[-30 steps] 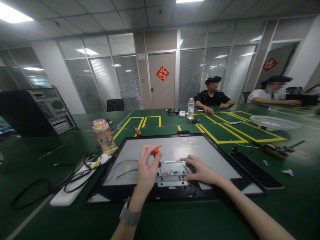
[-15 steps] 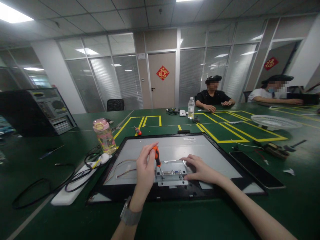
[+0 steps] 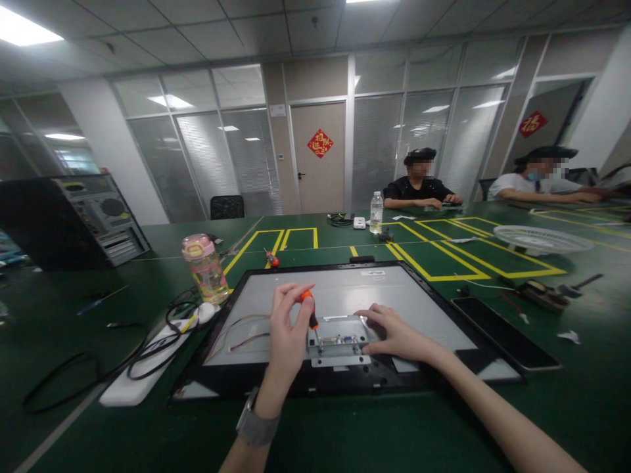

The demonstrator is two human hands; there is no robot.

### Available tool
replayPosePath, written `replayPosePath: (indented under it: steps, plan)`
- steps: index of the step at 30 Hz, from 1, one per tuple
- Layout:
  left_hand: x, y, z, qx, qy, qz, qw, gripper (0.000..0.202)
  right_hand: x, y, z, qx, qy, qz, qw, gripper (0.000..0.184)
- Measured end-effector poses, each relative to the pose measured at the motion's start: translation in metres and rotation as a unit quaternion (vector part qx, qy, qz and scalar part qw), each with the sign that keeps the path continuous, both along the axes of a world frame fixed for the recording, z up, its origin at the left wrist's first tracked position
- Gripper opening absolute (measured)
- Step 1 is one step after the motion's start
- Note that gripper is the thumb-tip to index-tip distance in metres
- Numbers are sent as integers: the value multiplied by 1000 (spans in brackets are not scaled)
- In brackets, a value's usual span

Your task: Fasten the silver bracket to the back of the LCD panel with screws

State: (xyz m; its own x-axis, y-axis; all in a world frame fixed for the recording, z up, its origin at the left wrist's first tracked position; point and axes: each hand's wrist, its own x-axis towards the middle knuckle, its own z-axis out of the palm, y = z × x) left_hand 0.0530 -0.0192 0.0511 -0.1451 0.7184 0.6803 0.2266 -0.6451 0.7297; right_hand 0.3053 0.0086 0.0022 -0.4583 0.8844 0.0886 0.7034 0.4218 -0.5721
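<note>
My left hand (image 3: 290, 325) grips an orange-and-black screwdriver (image 3: 311, 310) between thumb and fingers. Its shaft points down at the left side of a metal bracket (image 3: 340, 360), where a row of ports shows. Whether the tip sits in a screw is too small to tell. My right hand (image 3: 394, 334) is closed on the bracket's right side, thumb at the near edge and fingers at the far edge. The bracket rests on the grey back of a monitor panel (image 3: 419, 295) with a black frame, lying flat. Thin wires (image 3: 246, 318) run across the panel left of my hand.
A white power strip (image 3: 133, 381) with black cables and a pink-lidded bottle (image 3: 207, 269) stand left. A computer case (image 3: 69, 223) is farther left. A black flat panel (image 3: 503, 332) lies right. A red screwdriver (image 3: 272, 260) and a water bottle (image 3: 376, 213) are beyond. Two people sit across.
The screwdriver handle has turned and tilted slightly in my left hand, whose fingers have shifted. My right hand stays in place. The person across in black has brought their hands together.
</note>
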Motion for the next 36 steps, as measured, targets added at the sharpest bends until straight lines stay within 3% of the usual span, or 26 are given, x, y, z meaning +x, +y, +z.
replayPosePath:
  steps: [6,12,18,24,28,36]
  plan:
    - [3,-2,0,-52,-12,-74,996,29,-1,-2,3,-7,-1,-1,1000,67]
    - [2,0,-2,-3,22,-5,1000,22,-1,0,1,5,-12,-1,1000,66]
    - [1,0,-5,-47,-7,-54,997,27,-1,0,2,6,-15,-3,1000,67]
    - [3,2,-7,23,29,5,999,12,0,2,-2,9,-3,2,1000,66]
    - [3,3,-7,41,30,33,998,13,1,2,-3,6,3,2,1000,67]
    - [2,1,-5,12,23,16,1000,22,1,1,-3,7,4,2,1000,68]
